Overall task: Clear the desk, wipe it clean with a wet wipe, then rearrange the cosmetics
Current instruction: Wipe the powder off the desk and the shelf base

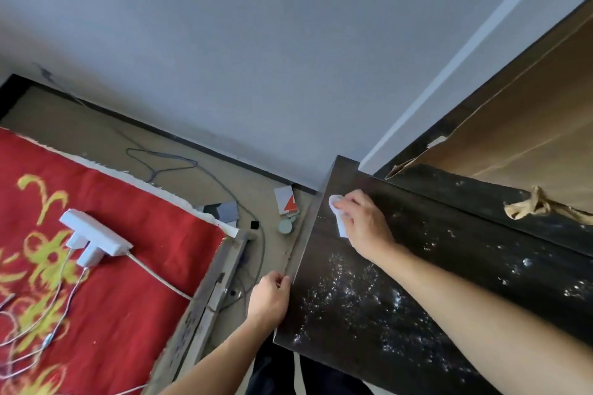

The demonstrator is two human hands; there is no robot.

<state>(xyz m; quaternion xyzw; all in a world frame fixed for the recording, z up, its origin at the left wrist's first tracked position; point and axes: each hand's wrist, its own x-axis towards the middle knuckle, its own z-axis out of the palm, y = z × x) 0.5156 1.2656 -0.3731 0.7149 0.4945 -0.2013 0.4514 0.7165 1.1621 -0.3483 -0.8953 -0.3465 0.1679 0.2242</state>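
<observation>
The dark desk (417, 282) fills the right side, its top dusted with white specks. Left of it lies a red bedspread (138, 208) with a yellow pattern. A brown paper bag (529, 125) sits on the desk's far side. The right hand (362, 221) is curled over a white wet wipe (335, 202) and holds it down near the desk's far left corner. The left hand (269, 298) grips the desk's left edge, fingers bent round it. A white power strip (96, 232) rests on the bedspread.
</observation>
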